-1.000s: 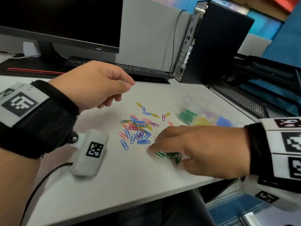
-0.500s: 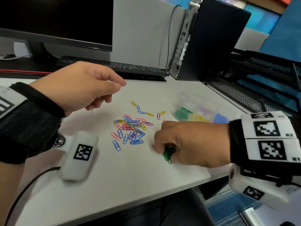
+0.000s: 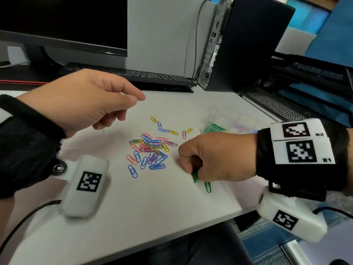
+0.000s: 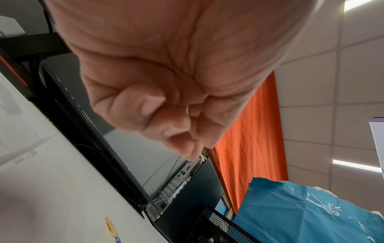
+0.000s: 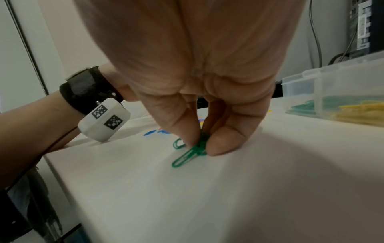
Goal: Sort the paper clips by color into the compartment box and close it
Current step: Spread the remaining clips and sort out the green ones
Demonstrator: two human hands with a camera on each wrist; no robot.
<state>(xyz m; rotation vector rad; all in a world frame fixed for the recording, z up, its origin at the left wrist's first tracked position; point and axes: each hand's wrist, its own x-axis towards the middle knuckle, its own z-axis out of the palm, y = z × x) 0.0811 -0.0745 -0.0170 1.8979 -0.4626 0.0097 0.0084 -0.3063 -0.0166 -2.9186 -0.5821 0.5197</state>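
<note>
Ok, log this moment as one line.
right hand: pinching green paper clips on white desk | left hand: hovering, empty | clear compartment box: open

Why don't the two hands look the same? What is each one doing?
The right hand is down on the desk; the left hand hovers above it. The right hand's fingers pinch green clips; the left hand's fingers are loosely curled with no clip seen in them. Both wear black wrist straps with white cameras.
</note>
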